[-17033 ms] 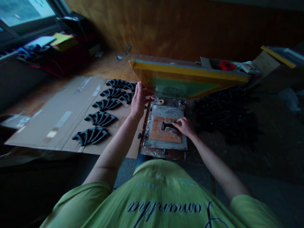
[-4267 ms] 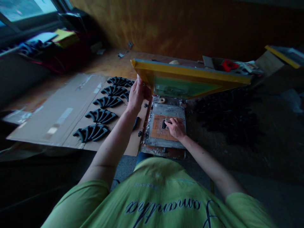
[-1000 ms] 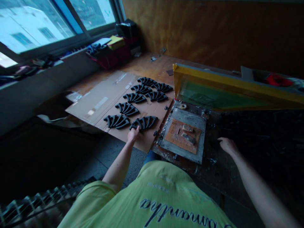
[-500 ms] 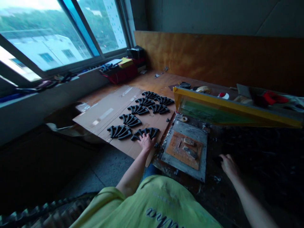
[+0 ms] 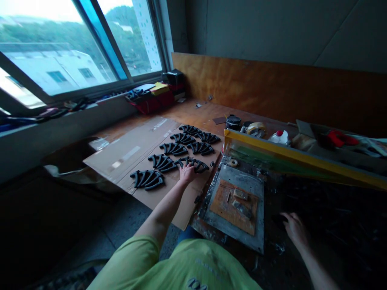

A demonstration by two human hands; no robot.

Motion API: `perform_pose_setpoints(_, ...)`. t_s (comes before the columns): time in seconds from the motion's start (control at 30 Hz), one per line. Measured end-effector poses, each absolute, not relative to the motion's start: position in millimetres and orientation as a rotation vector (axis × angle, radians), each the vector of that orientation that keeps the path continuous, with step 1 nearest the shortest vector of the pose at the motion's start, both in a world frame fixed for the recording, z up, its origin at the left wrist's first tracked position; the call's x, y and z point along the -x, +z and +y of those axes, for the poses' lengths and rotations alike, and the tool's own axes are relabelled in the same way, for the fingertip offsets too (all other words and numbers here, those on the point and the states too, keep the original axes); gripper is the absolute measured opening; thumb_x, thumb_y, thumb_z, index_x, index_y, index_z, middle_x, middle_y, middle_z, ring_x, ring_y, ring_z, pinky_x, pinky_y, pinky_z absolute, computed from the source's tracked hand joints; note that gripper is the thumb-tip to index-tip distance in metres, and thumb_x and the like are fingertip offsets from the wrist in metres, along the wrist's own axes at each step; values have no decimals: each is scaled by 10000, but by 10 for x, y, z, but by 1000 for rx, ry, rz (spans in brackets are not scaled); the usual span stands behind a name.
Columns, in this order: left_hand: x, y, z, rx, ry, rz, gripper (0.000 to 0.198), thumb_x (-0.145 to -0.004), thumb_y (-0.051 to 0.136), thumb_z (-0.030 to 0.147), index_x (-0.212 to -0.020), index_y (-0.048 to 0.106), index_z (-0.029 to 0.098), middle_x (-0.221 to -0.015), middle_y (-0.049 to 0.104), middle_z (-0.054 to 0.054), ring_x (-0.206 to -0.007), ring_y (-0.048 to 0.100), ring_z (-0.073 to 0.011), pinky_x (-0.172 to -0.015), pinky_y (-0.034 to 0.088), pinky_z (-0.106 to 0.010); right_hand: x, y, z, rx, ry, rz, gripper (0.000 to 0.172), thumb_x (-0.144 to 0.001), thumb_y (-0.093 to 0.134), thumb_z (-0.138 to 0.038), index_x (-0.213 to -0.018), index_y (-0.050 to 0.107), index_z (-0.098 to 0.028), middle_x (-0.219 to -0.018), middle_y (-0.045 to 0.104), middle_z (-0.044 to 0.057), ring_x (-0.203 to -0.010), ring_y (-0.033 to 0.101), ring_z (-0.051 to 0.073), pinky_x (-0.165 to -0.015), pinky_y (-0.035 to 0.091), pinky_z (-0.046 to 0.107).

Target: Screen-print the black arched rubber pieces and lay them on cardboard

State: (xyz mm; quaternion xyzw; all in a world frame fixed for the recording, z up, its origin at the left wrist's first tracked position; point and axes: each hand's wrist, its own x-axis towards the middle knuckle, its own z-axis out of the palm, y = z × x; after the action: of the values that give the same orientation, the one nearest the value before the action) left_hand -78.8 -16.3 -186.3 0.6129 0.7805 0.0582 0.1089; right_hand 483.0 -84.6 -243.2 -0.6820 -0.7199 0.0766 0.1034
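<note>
My left hand (image 5: pixel 187 174) reaches over the cardboard, its fingers closed on a fanned set of black curved pieces (image 5: pixel 199 165) that look like handles. Several similar black fans lie around it, one nearest the front (image 5: pixel 148 179) and another just left of my hand (image 5: pixel 163 162). On the right, my right hand (image 5: pixel 295 228) is closed on a small dark piece (image 5: pixel 279 220) whose kind is lost in shadow. Left of that hand, a grey metal plate (image 5: pixel 256 237) bears a brown board (image 5: pixel 222 207) with two worn blocks.
A yellow-edged screen frame (image 5: pixel 272 143) stands tilted behind the plate. A tape roll (image 5: pixel 233 162) lies below its left end. Jars and a red-capped bottle (image 5: pixel 279 137) stand behind it. A dark heap (image 5: pixel 335 217) fills the right. Cardboard (image 5: pixel 133 141) covers the table's left side.
My left hand has slid the black fan away from me across the cardboard, beside the other fans. My right hand stays at the right with a dark piece. The view has tipped up slightly.
</note>
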Motion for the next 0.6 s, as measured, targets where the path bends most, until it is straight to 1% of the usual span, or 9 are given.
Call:
perform_pose_setpoints(0.1,918,-1901,136,-1759,117,2248,485,-795,677,545,-1204,714,287,-1431,582,-114,-1329,470,-363,-1059,381,-517,-4768,-2331,-835,2070,48,-2080,349,-801,479,-160,-1024,732,-250,-1012,630,118,-935,653,283,-888,555,416)
perform_pose_setpoints(0.2,1017,-1977,266,-1749,71,2214,552,-828,645,538,-1317,644,284,-1523,499,-111,-1398,406,-368,-1082,374,-518,-4530,-2132,-818,2149,-70,-1982,424,-798,466,-94,-1132,695,-220,-1087,662,136,-1040,628,291,-945,521,420)
perform_pose_setpoints(0.27,1042,-2033,266,-1762,65,2203,613,-844,637,524,-1400,574,273,-1570,440,-117,-1445,342,-387,-1106,341,-560,-4265,-1969,-826,2180,-16,-1958,443,-825,453,-73,-1196,664,-191,-1056,688,141,-1032,632,279,-932,516,398)
perform_pose_setpoints(0.33,1020,-2070,226,-1783,144,2220,678,-849,639,521,-1461,509,261,-1598,393,-130,-1469,301,-403,-1126,299,-602,-3937,-1823,-857,2106,73,-2018,415,-891,442,-110,-1246,648,-168,-1060,695,149,-1016,637,271,-904,519,381)
perform_pose_setpoints(0.37,989,-2070,199,-1799,222,2227,690,-850,643,515,-1471,496,253,-1602,385,-136,-1472,300,-399,-1137,288,-600,-3763,-1767,-879,1991,117,-2089,417,-926,433,-135,-1291,632,-165,-1095,691,148,-1038,633,264,-917,515,372)
perform_pose_setpoints(0.43,887,-2013,153,-1831,428,2196,636,-858,648,477,-1432,537,227,-1577,421,-149,-1459,344,-362,-1159,298,-537,-3424,-1697,-926,1738,205,-2234,449,-966,433,-158,-1386,583,-201,-1111,686,115,-1050,629,235,-929,508,348)
perform_pose_setpoints(0.5,734,-1855,126,-1813,683,2099,511,-868,642,434,-1322,622,200,-1459,555,-155,-1381,463,-312,-1131,367,-445,-3138,-1672,-960,1532,265,-2339,432,-979,465,-170,-1381,603,-249,-1066,686,79,-1029,624,209,-925,502,325)
perform_pose_setpoints(0.53,642,-1735,121,-1765,831,2022,459,-874,630,432,-1266,652,193,-1340,641,-150,-1290,549,-286,-1077,426,-405,-3023,-1669,-967,1467,280,-2372,412,-979,485,-170,-1350,633,-270,-1039,684,68,-1013,619,203,-916,500,318)
perform_pose_setpoints(0.6,435,-1426,122,-1599,1133,1802,438,-892,588,488,-1203,671,189,-1017,733,-101,-996,680,-221,-878,526,-324,-2851,-1665,-961,1413,292,-2415,369,-969,521,-162,-1267,696,-291,-999,679,63,-981,605,202,-894,493,318)
